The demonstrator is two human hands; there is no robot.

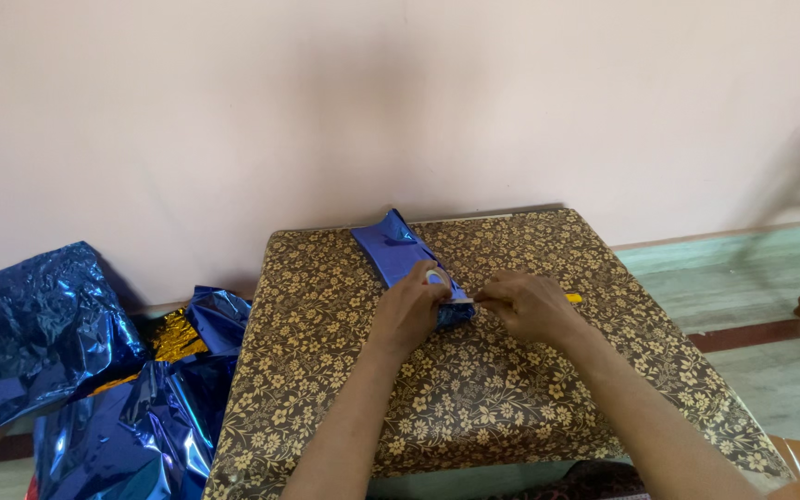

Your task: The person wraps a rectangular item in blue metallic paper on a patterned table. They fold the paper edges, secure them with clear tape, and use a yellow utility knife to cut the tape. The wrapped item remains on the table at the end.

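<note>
Left hand point(411, 310) presses a tape roll point(436, 278) onto a blue parcel point(393, 248) on the counter point(474, 389); right hand point(530, 306) pinches the tape end. Best kept taut and flat.

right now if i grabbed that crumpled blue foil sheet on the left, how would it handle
The blue foil sheet would probably be floppy and very light: it lies crumpled in loose folds. Its glossy, mirror-like surface suggests it may slip in the fingers. The sharp creases hint it dents easily and keeps new wrinkles.
</note>
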